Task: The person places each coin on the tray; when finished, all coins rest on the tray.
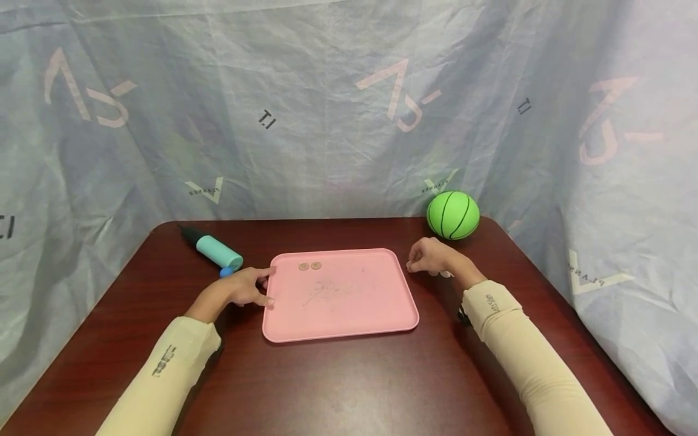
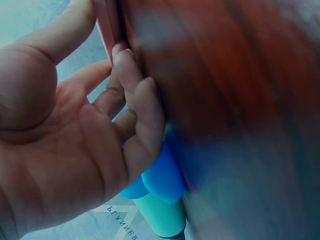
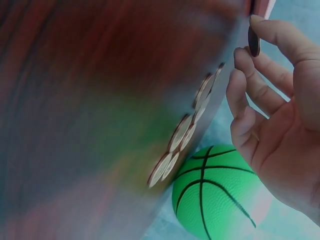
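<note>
My left hand [image 1: 246, 287] rests at the left rim of the pink tray [image 1: 349, 330], thumb and index finger spread along the edge, the other fingers loosely bent beside it. Two coins, a left coin [image 1: 303, 266] and a right coin [image 1: 316, 266], lie flat side by side near the tray's back left corner. Just beyond the tray's right rim, my right hand [image 1: 431, 257] pinches a coin [image 3: 254, 41] between thumb and index finger. Several more coins [image 3: 179, 132] lie together on the table beneath that hand, mostly hidden from the head view.
A green ball [image 1: 453, 215] with black lines sits at the back right of the brown table [image 1: 349, 381]. At the left lies a turquoise cylinder [image 1: 218, 250] with a black end, and a small blue object [image 1: 226, 272] beside my left hand. Grey cloth hangs behind the table.
</note>
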`<state>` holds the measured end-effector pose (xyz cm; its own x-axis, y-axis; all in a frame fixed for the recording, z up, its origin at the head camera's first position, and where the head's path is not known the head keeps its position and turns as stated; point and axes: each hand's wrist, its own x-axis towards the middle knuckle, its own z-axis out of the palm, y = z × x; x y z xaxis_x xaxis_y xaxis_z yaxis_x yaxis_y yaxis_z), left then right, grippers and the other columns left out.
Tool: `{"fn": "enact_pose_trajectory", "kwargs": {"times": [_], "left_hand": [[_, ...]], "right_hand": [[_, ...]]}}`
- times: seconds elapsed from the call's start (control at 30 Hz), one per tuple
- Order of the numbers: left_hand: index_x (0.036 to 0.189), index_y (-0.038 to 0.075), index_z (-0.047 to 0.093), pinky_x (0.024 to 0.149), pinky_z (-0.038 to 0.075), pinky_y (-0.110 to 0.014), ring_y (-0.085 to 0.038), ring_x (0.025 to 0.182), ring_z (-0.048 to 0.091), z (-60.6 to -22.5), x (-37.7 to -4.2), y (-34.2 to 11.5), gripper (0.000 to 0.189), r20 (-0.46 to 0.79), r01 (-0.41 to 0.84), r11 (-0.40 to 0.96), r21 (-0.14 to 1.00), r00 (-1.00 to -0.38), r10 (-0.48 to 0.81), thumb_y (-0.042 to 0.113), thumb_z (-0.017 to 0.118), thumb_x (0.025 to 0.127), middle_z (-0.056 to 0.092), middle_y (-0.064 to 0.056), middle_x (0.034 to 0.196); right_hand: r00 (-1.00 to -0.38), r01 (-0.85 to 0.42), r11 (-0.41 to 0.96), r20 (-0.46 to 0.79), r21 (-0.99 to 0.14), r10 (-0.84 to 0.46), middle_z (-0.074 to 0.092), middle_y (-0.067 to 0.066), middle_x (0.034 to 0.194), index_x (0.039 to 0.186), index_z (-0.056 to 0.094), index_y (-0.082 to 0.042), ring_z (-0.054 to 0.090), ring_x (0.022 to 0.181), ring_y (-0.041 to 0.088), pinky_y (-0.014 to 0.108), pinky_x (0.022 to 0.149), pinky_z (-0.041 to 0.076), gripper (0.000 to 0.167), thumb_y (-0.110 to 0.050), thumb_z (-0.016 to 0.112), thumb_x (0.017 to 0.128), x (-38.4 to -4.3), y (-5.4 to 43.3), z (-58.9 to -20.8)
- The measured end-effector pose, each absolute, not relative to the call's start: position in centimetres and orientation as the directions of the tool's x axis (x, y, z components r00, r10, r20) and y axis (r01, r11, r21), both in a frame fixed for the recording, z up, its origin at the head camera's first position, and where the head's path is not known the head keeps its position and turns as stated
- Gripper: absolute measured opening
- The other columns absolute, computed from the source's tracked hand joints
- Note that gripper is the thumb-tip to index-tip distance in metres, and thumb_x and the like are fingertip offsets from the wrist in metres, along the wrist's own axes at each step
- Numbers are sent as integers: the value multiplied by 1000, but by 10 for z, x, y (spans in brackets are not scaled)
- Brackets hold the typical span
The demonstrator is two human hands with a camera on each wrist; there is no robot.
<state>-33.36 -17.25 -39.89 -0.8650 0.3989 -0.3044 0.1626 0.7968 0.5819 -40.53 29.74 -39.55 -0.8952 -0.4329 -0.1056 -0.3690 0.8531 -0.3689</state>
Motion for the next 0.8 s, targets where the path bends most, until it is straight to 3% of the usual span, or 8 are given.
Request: {"fn": "enact_pose_trajectory", "kwargs": {"times": [0.1,0.3,0.8], "left_hand": [[154,2,31,62,46,-32,-23,82,49,-398,-333,-172,90,-301,164,798,580,-867,397,26,82,83,50,-13,114],[154,2,32,63,47,-33,-23,84,49,-398,-333,-172,90,-300,165,802,574,-869,393,26,82,83,51,-14,115],[154,4,31,64,46,-32,-25,85,49,-398,-334,-171,93,-314,156,813,560,-869,383,30,82,82,50,-14,115]], "right_hand": [[-896,-393,849,-62,-354,-440,70,-5,77,86,74,-16,62,63,13,33,70,52,11,-25,79,83,-406,289,-392],[-893,-431,840,21,-329,-450,68,-5,77,85,75,-16,62,76,14,35,73,52,13,-27,80,81,-408,266,-386],[-857,-497,820,12,-284,-515,67,-8,79,84,74,-19,61,77,11,30,71,51,16,-29,83,77,-409,198,-392]]}}
